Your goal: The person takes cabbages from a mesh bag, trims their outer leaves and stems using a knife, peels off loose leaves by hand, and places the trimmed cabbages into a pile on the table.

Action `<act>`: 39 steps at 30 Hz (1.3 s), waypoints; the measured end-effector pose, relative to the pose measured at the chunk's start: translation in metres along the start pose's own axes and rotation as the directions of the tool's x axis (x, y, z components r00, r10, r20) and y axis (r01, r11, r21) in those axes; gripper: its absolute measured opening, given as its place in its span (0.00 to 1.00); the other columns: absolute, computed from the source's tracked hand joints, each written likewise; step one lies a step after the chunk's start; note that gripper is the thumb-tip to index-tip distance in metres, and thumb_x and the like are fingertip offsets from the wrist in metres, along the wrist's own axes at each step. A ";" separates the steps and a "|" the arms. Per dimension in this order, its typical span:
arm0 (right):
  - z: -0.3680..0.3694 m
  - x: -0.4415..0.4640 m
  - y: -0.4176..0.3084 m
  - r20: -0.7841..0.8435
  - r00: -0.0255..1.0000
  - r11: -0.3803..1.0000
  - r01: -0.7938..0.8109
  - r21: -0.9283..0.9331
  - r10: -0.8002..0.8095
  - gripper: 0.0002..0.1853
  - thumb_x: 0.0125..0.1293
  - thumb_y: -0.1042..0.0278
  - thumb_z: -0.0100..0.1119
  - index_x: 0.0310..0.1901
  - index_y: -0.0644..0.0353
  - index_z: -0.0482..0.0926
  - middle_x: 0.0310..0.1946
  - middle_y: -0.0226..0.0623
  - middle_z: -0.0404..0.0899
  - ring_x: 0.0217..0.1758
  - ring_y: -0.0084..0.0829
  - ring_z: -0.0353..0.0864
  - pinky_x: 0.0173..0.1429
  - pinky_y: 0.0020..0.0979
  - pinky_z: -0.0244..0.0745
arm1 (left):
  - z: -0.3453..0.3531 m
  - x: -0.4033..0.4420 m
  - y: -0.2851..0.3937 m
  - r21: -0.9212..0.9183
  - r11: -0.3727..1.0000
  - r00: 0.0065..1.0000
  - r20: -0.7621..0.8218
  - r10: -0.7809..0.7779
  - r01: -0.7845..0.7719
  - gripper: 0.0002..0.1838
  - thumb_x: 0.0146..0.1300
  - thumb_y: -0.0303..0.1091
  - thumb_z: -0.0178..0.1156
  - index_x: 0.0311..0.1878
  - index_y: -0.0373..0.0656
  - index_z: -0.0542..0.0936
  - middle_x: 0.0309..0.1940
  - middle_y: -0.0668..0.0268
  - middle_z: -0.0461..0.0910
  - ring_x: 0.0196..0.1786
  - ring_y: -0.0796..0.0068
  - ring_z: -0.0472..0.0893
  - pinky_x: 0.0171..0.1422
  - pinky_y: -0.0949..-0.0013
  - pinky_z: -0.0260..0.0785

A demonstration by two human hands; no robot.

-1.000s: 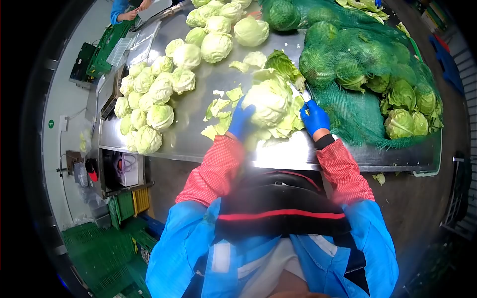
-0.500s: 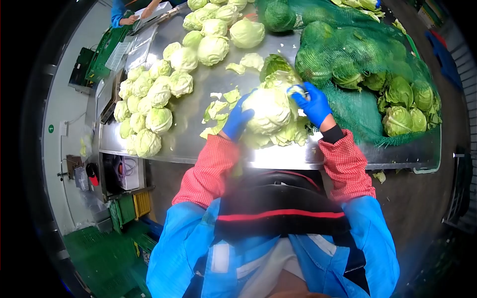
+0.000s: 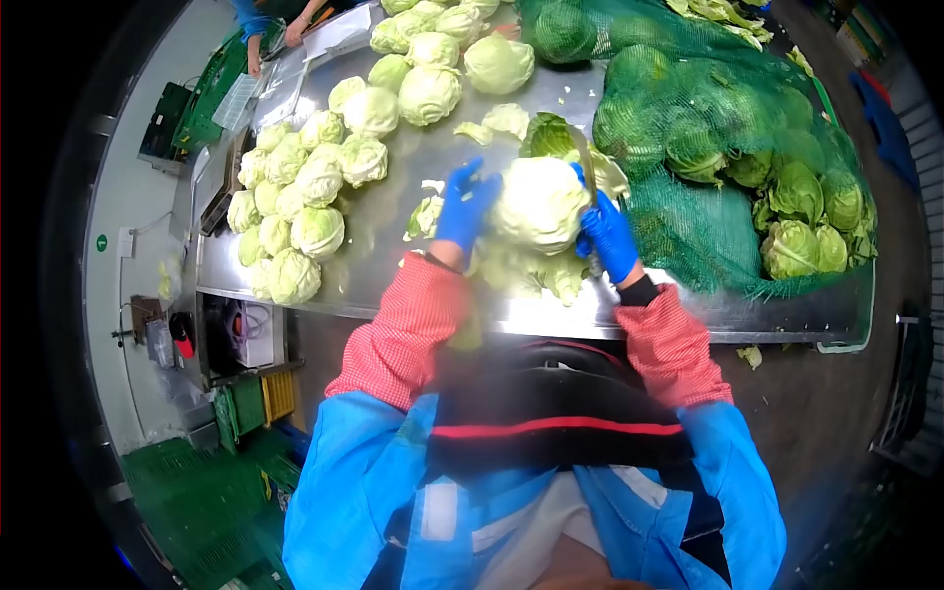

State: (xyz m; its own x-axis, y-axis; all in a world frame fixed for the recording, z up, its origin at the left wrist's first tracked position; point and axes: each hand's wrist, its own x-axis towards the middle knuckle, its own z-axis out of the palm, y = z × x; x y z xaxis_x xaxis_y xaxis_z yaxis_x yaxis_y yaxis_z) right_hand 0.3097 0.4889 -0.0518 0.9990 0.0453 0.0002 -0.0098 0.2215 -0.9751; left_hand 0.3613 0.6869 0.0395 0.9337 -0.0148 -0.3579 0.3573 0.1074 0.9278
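Observation:
A pale cabbage head point(image 3: 539, 205) sits over loose green leaves point(image 3: 556, 275) on the metal table. My left hand point(image 3: 467, 205), in a blue glove, is just left of it with the fingers apart and nothing held. On the cabbage's right side, my right hand point(image 3: 608, 234), also gloved in blue, is closed around a knife point(image 3: 587, 162) whose blade points away from me. A darker green outer leaf point(image 3: 548, 136) lies behind the cabbage. Trimmed leaf pieces point(image 3: 425, 217) are partly hidden behind my left hand.
Many pale cabbages point(image 3: 318, 181) are grouped at the left and back of the metal table point(image 3: 379, 231). A green net point(image 3: 703, 221) with cabbages lies at the right. Another person's hands point(image 3: 295, 31) show at the far left, near papers point(image 3: 336, 32) and green crates point(image 3: 211, 90).
My left hand has come off the cabbage and opened. The knife blade now stands upright beside the cabbage, which looks paler and has fewer outer leaves. The other person's hands have moved.

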 end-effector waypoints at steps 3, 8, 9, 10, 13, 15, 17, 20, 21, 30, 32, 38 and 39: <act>0.021 -0.023 0.017 -0.084 0.994 0.964 -0.092 -0.251 0.074 0.34 0.66 0.65 0.56 0.71 0.56 0.56 0.62 0.33 0.71 0.42 0.23 0.76 0.49 0.27 0.72 | -0.023 0.039 -0.094 0.196 0.977 0.996 0.043 0.079 -0.086 0.44 0.52 0.48 0.71 0.65 0.32 0.63 0.55 0.54 0.71 0.56 0.67 0.74 0.56 0.69 0.70; 0.003 -0.023 0.005 -0.096 0.985 0.847 -0.174 -0.502 0.145 0.24 0.71 0.53 0.46 0.65 0.50 0.65 0.50 0.47 0.78 0.44 0.41 0.82 0.48 0.36 0.75 | -0.015 0.021 -0.066 0.374 0.883 0.937 0.304 0.171 -0.282 0.54 0.39 0.52 0.77 0.67 0.36 0.61 0.59 0.51 0.68 0.60 0.58 0.70 0.65 0.58 0.63; -0.001 -0.020 -0.019 -0.108 0.991 0.817 -0.124 -0.564 0.076 0.23 0.71 0.52 0.45 0.63 0.51 0.68 0.47 0.49 0.79 0.44 0.46 0.81 0.48 0.38 0.75 | -0.011 0.018 -0.057 0.437 0.775 0.862 0.434 0.262 -0.455 0.54 0.39 0.50 0.76 0.67 0.37 0.60 0.61 0.50 0.65 0.63 0.57 0.67 0.67 0.58 0.61; -0.004 -0.014 -0.030 -0.121 0.991 0.767 -0.124 -0.629 0.062 0.21 0.71 0.53 0.45 0.61 0.52 0.70 0.47 0.50 0.79 0.45 0.48 0.80 0.48 0.39 0.75 | -0.008 0.016 -0.051 0.466 0.636 0.761 0.563 0.323 -0.615 0.53 0.39 0.48 0.76 0.68 0.38 0.60 0.63 0.49 0.63 0.66 0.56 0.64 0.69 0.57 0.58; -0.018 -0.005 -0.022 -0.089 0.996 0.639 -0.059 -0.767 -0.015 0.22 0.71 0.53 0.44 0.62 0.50 0.69 0.46 0.53 0.79 0.47 0.53 0.79 0.50 0.42 0.73 | 0.004 0.010 -0.051 0.517 0.415 0.655 0.673 0.344 -0.749 0.57 0.37 0.47 0.76 0.70 0.39 0.56 0.69 0.46 0.54 0.73 0.49 0.53 0.75 0.55 0.48; -0.033 -0.003 0.015 -0.083 0.993 0.616 -0.117 -0.779 0.084 0.23 0.71 0.52 0.43 0.64 0.49 0.68 0.45 0.55 0.78 0.48 0.53 0.78 0.51 0.43 0.73 | 0.009 0.009 -0.057 0.521 0.417 0.667 0.601 0.440 -0.745 0.58 0.38 0.47 0.76 0.71 0.39 0.55 0.70 0.45 0.53 0.74 0.49 0.51 0.75 0.55 0.47; -0.032 -0.004 0.021 -0.109 0.989 0.633 -0.149 -0.760 0.102 0.24 0.70 0.51 0.43 0.65 0.48 0.67 0.46 0.56 0.78 0.48 0.54 0.78 0.52 0.43 0.72 | 0.012 0.006 -0.080 0.578 0.475 0.738 0.406 0.539 -0.664 0.56 0.39 0.45 0.76 0.70 0.39 0.56 0.68 0.47 0.56 0.71 0.51 0.57 0.73 0.56 0.52; -0.014 0.000 -0.007 -0.123 0.984 0.553 -0.172 -0.815 0.126 0.22 0.70 0.53 0.44 0.63 0.49 0.68 0.46 0.52 0.79 0.47 0.53 0.78 0.51 0.44 0.73 | 0.023 -0.005 -0.101 0.628 0.560 0.782 0.130 0.609 -0.540 0.53 0.40 0.43 0.76 0.68 0.38 0.59 0.61 0.52 0.64 0.63 0.57 0.67 0.68 0.58 0.60; -0.010 0.001 -0.017 -0.132 0.980 0.508 -0.192 -0.840 0.152 0.21 0.70 0.54 0.44 0.61 0.50 0.70 0.46 0.51 0.79 0.46 0.53 0.79 0.51 0.44 0.73 | 0.024 -0.002 -0.099 0.615 0.592 0.808 0.130 0.575 -0.520 0.52 0.40 0.44 0.77 0.68 0.37 0.60 0.60 0.51 0.66 0.62 0.57 0.68 0.67 0.58 0.61; -0.002 -0.012 -0.032 -0.003 1.000 0.138 -0.002 -0.990 -0.011 0.06 0.64 0.67 0.47 0.38 0.56 0.74 0.31 0.46 0.79 0.33 0.47 0.82 0.34 0.43 0.78 | 0.031 0.027 -0.071 0.735 0.567 0.908 0.161 0.386 -0.371 0.53 0.36 0.53 0.76 0.64 0.34 0.66 0.55 0.45 0.71 0.58 0.52 0.73 0.62 0.59 0.67; -0.011 -0.004 -0.021 -0.023 1.000 0.158 -0.021 -0.987 -0.015 0.06 0.65 0.65 0.48 0.37 0.55 0.73 0.31 0.47 0.78 0.31 0.51 0.80 0.32 0.46 0.75 | 0.037 0.029 -0.070 0.782 0.529 0.922 0.148 0.359 -0.331 0.53 0.36 0.55 0.76 0.64 0.34 0.66 0.55 0.44 0.71 0.58 0.51 0.73 0.61 0.58 0.68; -0.016 0.023 -0.016 -0.079 0.997 0.144 -0.078 -0.987 -0.003 0.07 0.63 0.68 0.49 0.36 0.58 0.77 0.33 0.48 0.81 0.30 0.50 0.82 0.34 0.45 0.78 | 0.047 0.039 -0.070 0.806 0.548 0.949 0.052 0.310 -0.223 0.51 0.35 0.56 0.76 0.60 0.33 0.69 0.51 0.43 0.74 0.55 0.49 0.75 0.58 0.57 0.70; -0.016 0.025 -0.015 -0.084 0.997 0.165 -0.083 -0.983 0.002 0.08 0.63 0.67 0.49 0.37 0.58 0.78 0.33 0.49 0.81 0.31 0.51 0.82 0.35 0.45 0.78 | 0.047 0.040 -0.070 0.794 0.571 0.954 0.038 0.299 -0.210 0.51 0.34 0.56 0.76 0.60 0.33 0.69 0.50 0.43 0.74 0.54 0.48 0.75 0.57 0.56 0.70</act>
State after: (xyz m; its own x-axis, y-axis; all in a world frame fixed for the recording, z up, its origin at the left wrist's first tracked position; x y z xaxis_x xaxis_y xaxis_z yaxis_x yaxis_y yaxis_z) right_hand 0.3358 0.4714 -0.0402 0.9992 -0.0358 -0.0198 -0.0407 -0.9244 -0.3791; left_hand 0.3751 0.6317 -0.0352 0.9980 -0.0195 -0.0601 0.0273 -0.7249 0.6883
